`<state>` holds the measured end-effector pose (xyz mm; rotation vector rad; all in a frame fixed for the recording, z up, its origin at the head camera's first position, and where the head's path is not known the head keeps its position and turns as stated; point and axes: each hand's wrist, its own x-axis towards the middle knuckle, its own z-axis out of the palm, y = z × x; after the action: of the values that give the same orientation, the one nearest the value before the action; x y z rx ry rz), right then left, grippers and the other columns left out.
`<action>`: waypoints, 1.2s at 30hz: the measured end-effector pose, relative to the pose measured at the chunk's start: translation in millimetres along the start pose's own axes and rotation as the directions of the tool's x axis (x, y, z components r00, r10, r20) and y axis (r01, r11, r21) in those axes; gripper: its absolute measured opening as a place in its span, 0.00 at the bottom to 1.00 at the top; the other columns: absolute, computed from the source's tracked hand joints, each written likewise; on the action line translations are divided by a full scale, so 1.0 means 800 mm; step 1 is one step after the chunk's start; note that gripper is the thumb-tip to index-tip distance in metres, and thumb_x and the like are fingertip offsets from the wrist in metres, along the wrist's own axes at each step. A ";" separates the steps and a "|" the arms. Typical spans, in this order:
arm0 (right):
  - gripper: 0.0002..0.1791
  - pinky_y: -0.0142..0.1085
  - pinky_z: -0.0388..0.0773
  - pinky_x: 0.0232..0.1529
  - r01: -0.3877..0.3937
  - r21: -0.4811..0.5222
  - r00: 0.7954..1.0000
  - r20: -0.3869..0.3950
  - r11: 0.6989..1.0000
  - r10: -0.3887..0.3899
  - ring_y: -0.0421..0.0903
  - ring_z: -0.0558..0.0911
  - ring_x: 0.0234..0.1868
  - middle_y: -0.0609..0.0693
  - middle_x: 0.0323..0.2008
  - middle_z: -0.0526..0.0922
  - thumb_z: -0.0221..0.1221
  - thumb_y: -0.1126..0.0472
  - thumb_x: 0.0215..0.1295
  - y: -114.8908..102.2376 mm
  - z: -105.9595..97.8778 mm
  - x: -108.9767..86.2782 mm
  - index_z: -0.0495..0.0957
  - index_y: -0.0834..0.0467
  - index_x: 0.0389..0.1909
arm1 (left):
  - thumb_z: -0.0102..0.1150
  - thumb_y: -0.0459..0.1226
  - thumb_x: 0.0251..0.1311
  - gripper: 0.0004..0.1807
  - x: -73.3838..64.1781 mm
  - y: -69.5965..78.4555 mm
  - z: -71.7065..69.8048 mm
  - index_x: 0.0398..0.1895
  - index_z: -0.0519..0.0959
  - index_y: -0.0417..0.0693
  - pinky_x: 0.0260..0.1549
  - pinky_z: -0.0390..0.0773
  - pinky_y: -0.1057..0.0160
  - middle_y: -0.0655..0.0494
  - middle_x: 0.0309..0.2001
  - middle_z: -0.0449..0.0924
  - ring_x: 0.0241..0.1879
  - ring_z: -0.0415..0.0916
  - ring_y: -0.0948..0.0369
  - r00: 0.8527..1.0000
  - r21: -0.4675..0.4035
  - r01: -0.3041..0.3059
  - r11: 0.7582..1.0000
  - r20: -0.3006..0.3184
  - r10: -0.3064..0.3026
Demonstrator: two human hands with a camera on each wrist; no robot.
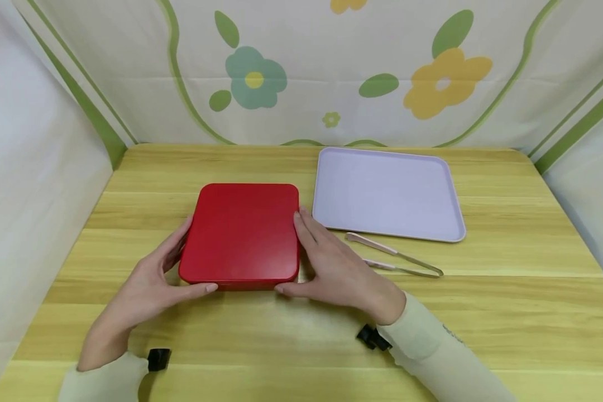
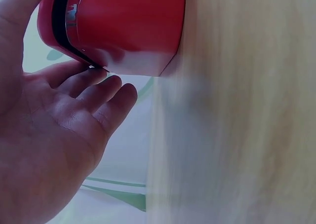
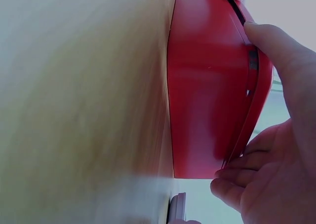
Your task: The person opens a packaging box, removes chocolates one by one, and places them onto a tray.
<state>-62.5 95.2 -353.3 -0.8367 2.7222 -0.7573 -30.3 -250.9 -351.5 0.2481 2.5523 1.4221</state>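
Observation:
A square red box (image 3: 202,86) with rounded corners stands on the wooden table, topped by a flat red lid (image 1: 241,231). In both wrist views a dark gap runs between the lid and the box wall (image 2: 133,26). My left hand (image 1: 148,285) holds the lid at its left side, thumb at the front edge and fingers along the side. From the right, my right hand (image 1: 339,271) grips the lid likewise, its thumb at the front corner and fingertips at the side edge. The inside of the box is hidden.
A pale lilac tray (image 1: 389,192) lies at the back right of the table (image 1: 522,312). In front of it are metal tongs (image 1: 374,243) with pinkish ends, partly behind my right hand. Flower-patterned cloth (image 1: 306,67) hangs along the table's back edge, with white cloth at the sides.

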 end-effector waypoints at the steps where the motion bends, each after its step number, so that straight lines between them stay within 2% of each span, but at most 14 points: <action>1: 0.71 0.47 0.63 0.84 0.000 0.008 1.000 -0.003 1.000 0.000 0.49 0.46 0.90 0.50 0.90 0.38 0.69 0.25 0.60 0.001 0.000 0.000 0.41 0.56 0.88 | 0.83 0.42 0.57 0.65 0.000 0.000 0.000 0.88 0.46 0.75 0.62 0.66 0.88 0.58 0.87 0.56 0.81 0.61 0.44 1.000 -0.001 -0.005 1.000 -0.002 0.005; 6: 0.70 0.48 0.64 0.84 -0.004 0.048 1.000 -0.016 0.999 0.005 0.50 0.49 0.89 0.47 0.90 0.40 0.70 0.25 0.59 0.004 -0.003 0.000 0.42 0.54 0.89 | 0.82 0.40 0.58 0.64 0.000 0.000 0.001 0.88 0.46 0.75 0.62 0.66 0.88 0.59 0.87 0.56 0.80 0.62 0.46 1.000 0.003 -0.023 1.000 -0.015 0.023; 12: 0.71 0.49 0.64 0.84 -0.016 0.079 1.000 -0.004 0.997 0.016 0.48 0.51 0.89 0.45 0.90 0.41 0.70 0.24 0.58 0.006 -0.007 0.000 0.42 0.52 0.89 | 0.81 0.40 0.59 0.62 0.000 0.005 0.000 0.87 0.48 0.76 0.60 0.66 0.87 0.60 0.86 0.58 0.76 0.66 0.59 0.999 0.019 -0.016 1.000 -0.038 0.017; 18: 0.68 0.49 0.62 0.84 -0.006 0.131 1.000 -0.013 0.991 0.008 0.47 0.52 0.88 0.43 0.89 0.44 0.69 0.25 0.61 0.010 -0.015 0.001 0.41 0.51 0.89 | 0.81 0.42 0.60 0.60 0.004 0.014 -0.005 0.87 0.49 0.78 0.60 0.62 0.88 0.62 0.86 0.58 0.78 0.65 0.50 0.999 0.026 0.011 1.000 -0.053 -0.010; 22: 0.66 0.50 0.62 0.85 -0.007 0.192 1.000 -0.022 0.981 0.012 0.46 0.53 0.88 0.41 0.89 0.47 0.70 0.28 0.62 0.014 -0.022 0.005 0.43 0.49 0.89 | 0.79 0.41 0.63 0.57 0.009 0.020 -0.008 0.88 0.51 0.73 0.59 0.64 0.87 0.58 0.85 0.60 0.74 0.68 0.62 0.997 0.038 -0.014 0.999 -0.071 0.017; 24: 0.65 0.51 0.62 0.84 -0.002 0.231 0.999 -0.041 0.973 0.012 0.47 0.55 0.88 0.43 0.88 0.50 0.72 0.30 0.62 0.016 -0.026 0.008 0.45 0.51 0.89 | 0.77 0.39 0.65 0.55 0.013 0.023 -0.010 0.88 0.52 0.69 0.59 0.67 0.85 0.55 0.84 0.62 0.71 0.70 0.64 0.996 0.040 -0.039 0.998 -0.084 0.042; 26: 0.64 0.51 0.64 0.84 0.014 0.269 0.998 -0.063 0.963 0.003 0.48 0.59 0.86 0.44 0.87 0.54 0.73 0.33 0.62 0.018 -0.030 0.012 0.49 0.53 0.88 | 0.75 0.38 0.67 0.53 0.017 0.026 -0.012 0.88 0.53 0.67 0.57 0.67 0.86 0.51 0.84 0.63 0.71 0.71 0.61 0.995 0.040 -0.049 0.998 -0.090 0.052; 29: 0.60 0.50 0.68 0.82 0.052 0.315 0.995 -0.096 0.948 -0.022 0.49 0.65 0.84 0.48 0.85 0.61 0.75 0.39 0.64 0.021 -0.036 0.019 0.53 0.58 0.86 | 0.72 0.40 0.69 0.50 0.023 0.029 -0.016 0.88 0.53 0.68 0.58 0.67 0.87 0.49 0.84 0.61 0.76 0.68 0.46 0.994 0.061 -0.049 0.997 -0.092 0.054; 31: 0.58 0.48 0.70 0.81 0.059 0.332 0.995 -0.100 0.941 -0.027 0.49 0.67 0.83 0.49 0.84 0.64 0.74 0.41 0.65 0.023 -0.039 0.024 0.55 0.59 0.86 | 0.70 0.41 0.71 0.48 0.027 0.032 -0.020 0.87 0.53 0.69 0.71 0.69 0.78 0.49 0.86 0.59 0.80 0.63 0.39 0.995 0.075 -0.036 0.997 -0.092 0.043; 32: 0.57 0.48 0.70 0.80 0.060 0.338 0.995 -0.099 0.939 -0.028 0.48 0.67 0.83 0.49 0.83 0.65 0.74 0.42 0.66 0.024 -0.041 0.026 0.55 0.60 0.86 | 0.69 0.42 0.72 0.47 0.029 0.033 -0.021 0.87 0.54 0.70 0.74 0.68 0.75 0.50 0.86 0.58 0.81 0.61 0.38 0.995 0.083 -0.030 0.996 -0.093 0.037; 34: 0.55 0.47 0.70 0.81 0.040 0.345 0.996 -0.089 0.938 -0.009 0.48 0.67 0.83 0.50 0.83 0.66 0.73 0.42 0.67 0.025 -0.045 0.029 0.56 0.61 0.85 | 0.68 0.44 0.73 0.46 0.033 0.036 -0.024 0.87 0.54 0.71 0.80 0.66 0.59 0.52 0.86 0.56 0.83 0.57 0.37 0.995 0.095 -0.020 0.995 -0.097 0.029; 36: 0.53 0.48 0.70 0.81 0.014 0.347 0.997 -0.074 0.938 0.013 0.49 0.68 0.82 0.50 0.82 0.68 0.71 0.40 0.69 0.025 -0.050 0.033 0.58 0.61 0.84 | 0.67 0.44 0.75 0.44 0.037 0.037 -0.026 0.87 0.55 0.69 0.81 0.66 0.58 0.53 0.87 0.56 0.83 0.57 0.39 0.994 0.093 -0.031 0.995 -0.103 0.040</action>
<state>-106.5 111.0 -331.0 -0.7389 2.5345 -1.2467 -63.0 -245.2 -318.3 0.2406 2.7141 1.3668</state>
